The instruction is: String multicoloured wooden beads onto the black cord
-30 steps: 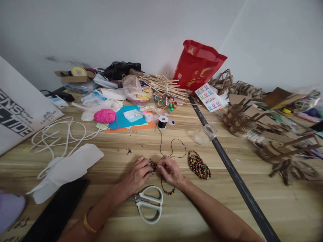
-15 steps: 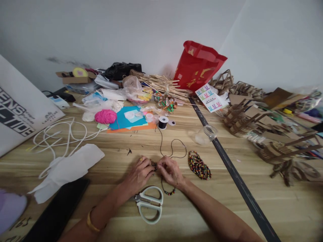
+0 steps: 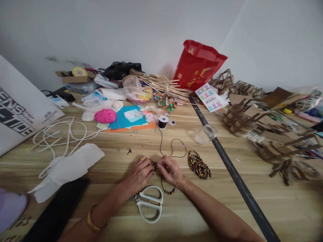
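Observation:
My left hand (image 3: 141, 172) is closed on a bunch of dark beads (image 3: 153, 165), which shows between the two hands. Close beside it, my right hand (image 3: 171, 171) pinches at black cord, its fingertips near the beads. A short row of coloured beads (image 3: 169, 192) hangs on the cord below my right wrist. The black cord (image 3: 179, 139) loops over the table from a spool (image 3: 163, 122). Scissors with white handles (image 3: 150, 204) lie just below my hands. To the right rests a heap of multicoloured bead strings (image 3: 199, 165).
Pink yarn (image 3: 105, 116) and blue paper (image 3: 124, 122) lie behind the hands. A clear plastic cup (image 3: 205, 134) is on its side at the right, near a black strip (image 3: 234, 178). Small woven baskets (image 3: 239, 117) stand farther right. White cable (image 3: 63, 134) and a white sheet (image 3: 73, 168) are at left.

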`<state>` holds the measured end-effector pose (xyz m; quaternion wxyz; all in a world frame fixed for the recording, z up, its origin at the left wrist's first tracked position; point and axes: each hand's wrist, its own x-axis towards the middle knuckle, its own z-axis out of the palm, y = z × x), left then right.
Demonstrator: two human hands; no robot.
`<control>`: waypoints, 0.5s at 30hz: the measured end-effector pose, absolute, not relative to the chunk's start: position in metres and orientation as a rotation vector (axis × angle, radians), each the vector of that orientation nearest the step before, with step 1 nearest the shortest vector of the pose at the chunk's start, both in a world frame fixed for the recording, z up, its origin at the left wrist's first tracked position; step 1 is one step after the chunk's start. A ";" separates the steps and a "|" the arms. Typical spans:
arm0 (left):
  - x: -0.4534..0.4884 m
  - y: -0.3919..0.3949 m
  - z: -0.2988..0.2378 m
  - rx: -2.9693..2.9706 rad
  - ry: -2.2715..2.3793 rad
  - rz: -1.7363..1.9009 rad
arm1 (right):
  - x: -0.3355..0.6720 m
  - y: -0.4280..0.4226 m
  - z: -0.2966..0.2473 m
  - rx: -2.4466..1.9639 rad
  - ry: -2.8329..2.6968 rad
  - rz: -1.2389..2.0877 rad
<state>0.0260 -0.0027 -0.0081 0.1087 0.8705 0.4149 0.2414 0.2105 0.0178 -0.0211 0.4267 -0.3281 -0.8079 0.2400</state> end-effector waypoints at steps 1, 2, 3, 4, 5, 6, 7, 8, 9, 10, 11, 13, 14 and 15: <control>0.026 -0.003 -0.008 2.564 1.223 0.700 | 0.210 0.018 -0.021 -0.821 -2.018 0.600; 0.026 -0.003 -0.008 2.568 1.225 0.689 | 0.210 0.018 -0.021 -0.821 -2.018 0.601; 0.026 -0.003 -0.007 2.572 1.224 0.679 | 0.210 0.018 -0.021 -0.821 -2.016 0.603; 0.026 -0.003 -0.007 2.573 1.222 0.676 | 0.210 0.018 -0.021 -0.819 -2.014 0.603; 0.026 -0.003 -0.007 2.573 1.220 0.680 | 0.210 0.018 -0.021 -0.818 -2.013 0.604; 0.026 -0.003 -0.007 2.568 1.217 0.693 | 0.210 0.018 -0.020 -0.815 -2.011 0.606; 0.026 -0.002 -0.007 2.558 1.213 0.717 | 0.210 0.018 -0.020 -0.813 -2.008 0.606; 0.026 -0.002 -0.007 2.540 1.209 0.751 | 0.210 0.018 -0.020 -0.810 -2.006 0.606; 0.026 -0.001 -0.007 2.510 1.205 0.791 | 0.210 0.017 -0.019 -0.806 -2.005 0.606; 0.026 0.000 -0.007 2.463 1.201 0.837 | 0.210 0.017 -0.019 -0.805 -2.004 0.606; 0.026 0.001 -0.007 2.400 1.195 0.885 | 0.210 0.017 -0.019 -0.805 -2.005 0.607; 0.025 0.004 -0.008 2.236 1.191 0.984 | 0.210 0.017 -0.019 -0.806 -2.012 0.609; 0.025 0.005 -0.008 2.144 1.198 1.025 | 0.211 0.017 -0.019 -0.807 -2.019 0.609; 0.024 0.007 -0.008 2.054 1.209 1.055 | 0.211 0.017 -0.019 -0.807 -2.027 0.607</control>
